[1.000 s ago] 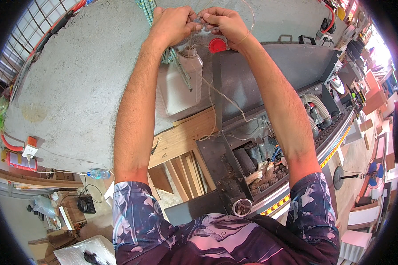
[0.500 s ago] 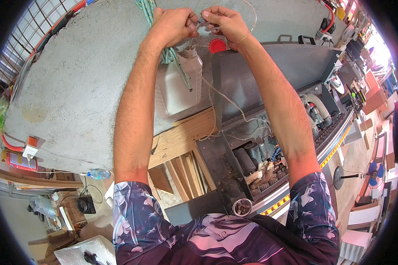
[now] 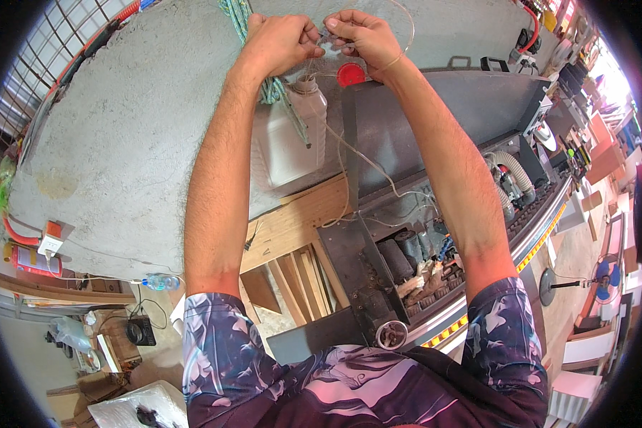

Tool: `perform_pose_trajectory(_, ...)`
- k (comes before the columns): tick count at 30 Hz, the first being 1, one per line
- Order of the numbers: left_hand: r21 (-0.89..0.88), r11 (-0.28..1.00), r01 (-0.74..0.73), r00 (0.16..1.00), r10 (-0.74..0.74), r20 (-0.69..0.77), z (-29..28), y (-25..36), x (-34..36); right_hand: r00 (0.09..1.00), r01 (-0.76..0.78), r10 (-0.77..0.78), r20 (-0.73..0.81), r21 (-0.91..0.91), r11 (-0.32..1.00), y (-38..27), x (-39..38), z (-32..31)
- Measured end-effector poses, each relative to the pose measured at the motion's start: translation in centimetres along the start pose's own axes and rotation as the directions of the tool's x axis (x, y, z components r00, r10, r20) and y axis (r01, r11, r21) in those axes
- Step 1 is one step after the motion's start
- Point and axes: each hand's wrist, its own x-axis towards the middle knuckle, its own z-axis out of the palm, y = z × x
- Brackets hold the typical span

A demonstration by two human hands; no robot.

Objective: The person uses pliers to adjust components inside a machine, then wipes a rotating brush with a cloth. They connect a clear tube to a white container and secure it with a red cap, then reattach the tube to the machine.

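At the top of the view my left hand (image 3: 282,39) and my right hand (image 3: 364,39) face each other with fingers pinched close together. A small greyish piece lies between the fingertips; I cannot make out its kind. A thin clear tube (image 3: 411,32) loops past my right wrist, and my right fingers appear to pinch part of it. Below my hands stands a whitish plastic jug (image 3: 292,146) with an uncapped neck and thin tubing at its mouth. Beside it is a red cap (image 3: 350,74). Green-and-white rope (image 3: 237,18) hangs behind my left hand and wrist.
A dark machine with a raised cover (image 3: 385,135) and exposed parts fills the right, with a handwheel (image 3: 391,334) nearest me. A wooden board (image 3: 299,214) lies under the jug. A grey wall (image 3: 121,135) rises at left. Farther off are a bottle (image 3: 160,282) and a blue fan (image 3: 608,280).
My left fingertips have shifted slightly at the small piece between my hands. The arms, jug and tubing stay practically in place.
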Motion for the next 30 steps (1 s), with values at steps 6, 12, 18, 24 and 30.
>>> perform_pose_trajectory(6,-0.01,1.0,0.019,1.0,-0.019,0.015,-0.1,0.0,0.0,1.0,0.005,-0.005,0.019,0.02,1.0,0.0,0.0,0.0)
perform_pose_trajectory(12,0.049,0.998,0.048,0.999,-0.048,-0.018,0.2,0.4,0.0,1.0,-0.009,0.009,0.001,0.021,1.0,-0.2,-0.1,0.1)
perform_pose_trajectory(18,0.1,0.993,0.057,0.995,-0.048,-0.084,0.8,0.8,-0.1,1.0,-0.001,0.001,0.017,0.035,0.999,-0.3,0.0,0.2)
perform_pose_trajectory(24,0.19,0.974,0.12,0.984,-0.091,-0.152,1.5,1.0,0.0,0.997,0.027,-0.017,0.078,-0.126,0.992,-0.6,-0.4,0.7)
perform_pose_trajectory(30,0.15,0.985,0.085,0.981,-0.056,-0.187,1.7,0.9,0.0,0.997,0.059,-0.047,0.063,-0.197,0.979,0.0,0.1,0.4)
